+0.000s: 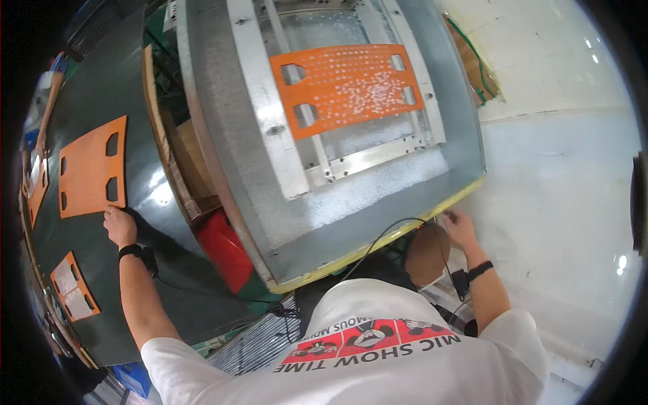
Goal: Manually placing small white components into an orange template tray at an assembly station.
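A flat orange sheet (91,169) with cut-out slots lies on the dark green table at the left. My left hand (120,226) is closed at its near right corner, the fingertips pinching the edge. Another orange sheet (344,88), perforated and scattered with white bits, rests across metal rails inside the grey tray (270,260). Beside the yellow-taped near edge of that tray is my right hand (460,228), its fingers curled. What it grips, if anything, cannot be made out. Both wrists wear black bands with cables.
A smaller orange piece with white paper (74,290) lies nearer on the green table (189,297). At far left, another person's arm (50,111) reaches toward a further orange sheet (37,185). A red object (223,250) sits between table and tray. A round brown disc (426,256) is below my right hand.
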### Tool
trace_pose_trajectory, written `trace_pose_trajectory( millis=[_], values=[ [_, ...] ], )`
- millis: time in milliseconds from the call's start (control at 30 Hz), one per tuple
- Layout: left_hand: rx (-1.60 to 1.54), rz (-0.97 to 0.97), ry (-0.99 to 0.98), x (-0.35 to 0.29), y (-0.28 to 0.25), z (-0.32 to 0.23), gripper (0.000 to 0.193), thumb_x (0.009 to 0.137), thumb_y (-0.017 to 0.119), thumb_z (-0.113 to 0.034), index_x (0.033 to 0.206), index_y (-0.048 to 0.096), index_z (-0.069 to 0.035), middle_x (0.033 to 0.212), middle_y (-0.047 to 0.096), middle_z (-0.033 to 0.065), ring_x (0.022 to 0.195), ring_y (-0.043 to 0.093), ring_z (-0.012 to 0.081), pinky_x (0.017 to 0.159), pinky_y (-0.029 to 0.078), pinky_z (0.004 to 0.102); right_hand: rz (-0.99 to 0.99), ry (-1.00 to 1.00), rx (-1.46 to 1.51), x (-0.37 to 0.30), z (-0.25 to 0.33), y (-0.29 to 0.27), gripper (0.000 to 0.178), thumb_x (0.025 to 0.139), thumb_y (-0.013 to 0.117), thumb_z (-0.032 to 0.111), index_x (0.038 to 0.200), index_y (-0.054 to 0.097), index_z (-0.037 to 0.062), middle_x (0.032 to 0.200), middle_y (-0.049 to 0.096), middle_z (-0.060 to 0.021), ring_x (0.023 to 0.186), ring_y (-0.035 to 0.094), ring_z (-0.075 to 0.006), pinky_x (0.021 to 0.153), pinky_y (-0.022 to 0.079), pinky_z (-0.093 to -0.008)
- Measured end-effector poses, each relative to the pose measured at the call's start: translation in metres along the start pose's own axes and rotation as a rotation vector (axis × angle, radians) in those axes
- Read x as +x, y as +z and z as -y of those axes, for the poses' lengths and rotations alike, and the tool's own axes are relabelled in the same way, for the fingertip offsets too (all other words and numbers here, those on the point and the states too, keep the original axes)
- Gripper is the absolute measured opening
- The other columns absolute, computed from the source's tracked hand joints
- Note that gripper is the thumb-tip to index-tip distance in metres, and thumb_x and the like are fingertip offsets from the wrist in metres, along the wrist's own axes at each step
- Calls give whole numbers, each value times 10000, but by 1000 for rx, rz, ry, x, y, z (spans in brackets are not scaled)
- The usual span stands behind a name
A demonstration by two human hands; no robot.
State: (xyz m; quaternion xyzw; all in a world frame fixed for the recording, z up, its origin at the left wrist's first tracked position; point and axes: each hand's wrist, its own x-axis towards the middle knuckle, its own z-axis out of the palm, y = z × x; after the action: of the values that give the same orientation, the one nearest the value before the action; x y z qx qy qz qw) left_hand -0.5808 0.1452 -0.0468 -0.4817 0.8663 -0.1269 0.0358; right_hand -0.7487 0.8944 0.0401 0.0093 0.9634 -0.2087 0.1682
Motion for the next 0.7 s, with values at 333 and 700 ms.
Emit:
trace_pose_trajectory(
  millis=[333, 700],
  values=[
    [-218, -54, -69, -106, -41, -34, 525, 817, 507, -163, 1250, 315, 63, 1245, 388, 244, 1118, 415, 372, 923, 365, 401, 60, -716, 29, 218, 138, 14, 214, 779, 532, 156, 910, 567, -9, 867, 575, -184, 848, 554, -326, 745, 438, -370],
    [-615, 266, -42, -332, -94, -177, 708, 813, 563, -245, 1308, 176, 81, 1318, 253, 283, 1227, 255, 388, 1017, 212, 418, 165, -768, -371, 400, 267, 81, 487, 849, 396, 415, 1084, 544, 15, 1122, 515, -204, 1047, 469, -363, 941, 326, -434]
  ],
)
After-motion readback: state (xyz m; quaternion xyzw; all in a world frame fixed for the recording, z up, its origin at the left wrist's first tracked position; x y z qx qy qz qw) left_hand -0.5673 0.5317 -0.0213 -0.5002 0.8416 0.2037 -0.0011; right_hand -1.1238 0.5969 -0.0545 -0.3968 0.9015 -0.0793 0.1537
